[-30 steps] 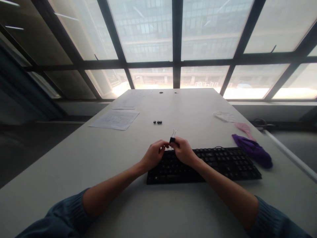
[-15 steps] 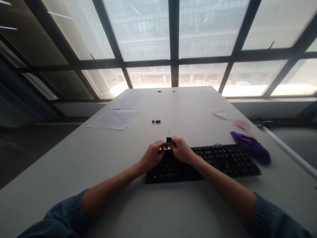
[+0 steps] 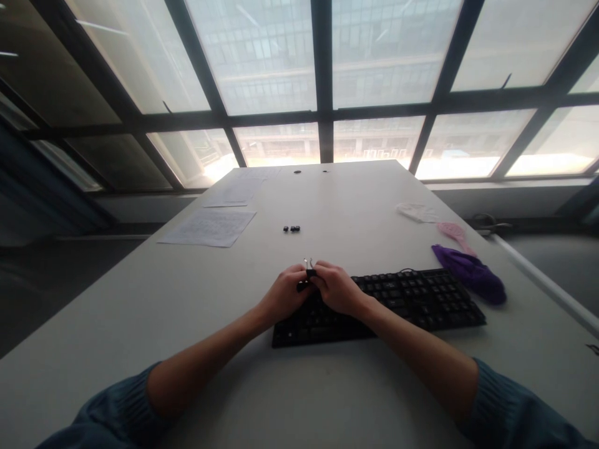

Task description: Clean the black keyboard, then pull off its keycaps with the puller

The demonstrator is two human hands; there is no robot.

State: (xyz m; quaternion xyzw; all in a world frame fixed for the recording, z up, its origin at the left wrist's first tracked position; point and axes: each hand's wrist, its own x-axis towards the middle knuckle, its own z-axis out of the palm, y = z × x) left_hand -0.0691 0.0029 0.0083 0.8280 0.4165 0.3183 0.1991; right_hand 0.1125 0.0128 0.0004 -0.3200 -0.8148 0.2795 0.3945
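Observation:
A black binder clip (image 3: 311,272) with two silver wire handles pointing up is held over the upper left end of a black keyboard (image 3: 416,299). My left hand (image 3: 286,292) is closed at the clip's left side, fingers bent inward. From the right, my right hand (image 3: 337,288) pinches the same clip, thumb and fingers together. The fingers hide the clip's lower part, and I cannot tell whether it touches the keys. Both hands cover part of the keyboard's left side.
Several small black pieces (image 3: 292,229) lie beyond my hands on the white table (image 3: 355,212). Printed papers (image 3: 210,227) are at the left. On the right are a purple cloth item (image 3: 470,274), a pink brush-shaped item (image 3: 453,233) and a crumpled clear plastic piece (image 3: 416,212).
The binder clip has come lower and tilted, and its wire handles now show less above my fingers. Both hands shifted slightly. The whole view moved a little.

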